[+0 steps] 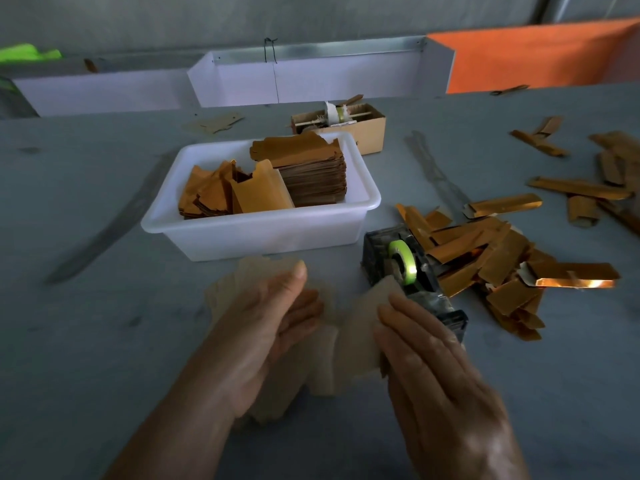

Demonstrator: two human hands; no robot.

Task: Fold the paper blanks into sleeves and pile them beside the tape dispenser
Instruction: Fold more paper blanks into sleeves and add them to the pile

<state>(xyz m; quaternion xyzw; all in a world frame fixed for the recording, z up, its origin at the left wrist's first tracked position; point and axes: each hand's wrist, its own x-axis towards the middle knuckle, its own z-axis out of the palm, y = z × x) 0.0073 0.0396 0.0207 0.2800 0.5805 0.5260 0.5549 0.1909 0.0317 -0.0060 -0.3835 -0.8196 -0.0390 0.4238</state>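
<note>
blank (332,336): pale, blurred, held low over the tabletop (86,341) between both hands, just in front of the tub; likely mid-fold.
left hand (266,327): on the blank's left half, fingers straight, thumb up; presses or steadies rather than grips, probably to hold one panel down while the other is folded.
right hand (426,362): fingers straight and together over the blank's right edge, just beside the dispenser; looks set to turn that flap inward. Thumb hidden, so any pinch underneath can't be told.
tub (256,233): white, directly ahead within reach; blanks (304,168) stacked at right, looser ones at left. Feed stock kept central for short pick.
dispenser (412,271): right of tub, green roll, next to right hand; placed so tape is a short reach after the fold.
sleeves (491,258): gold pile touching dispenser's right side, more scattered farther right. Output side, away from stock.
box (346,124): cardboard, behind tub, contents unclear.
status: many done, plenty of stock left.
</note>
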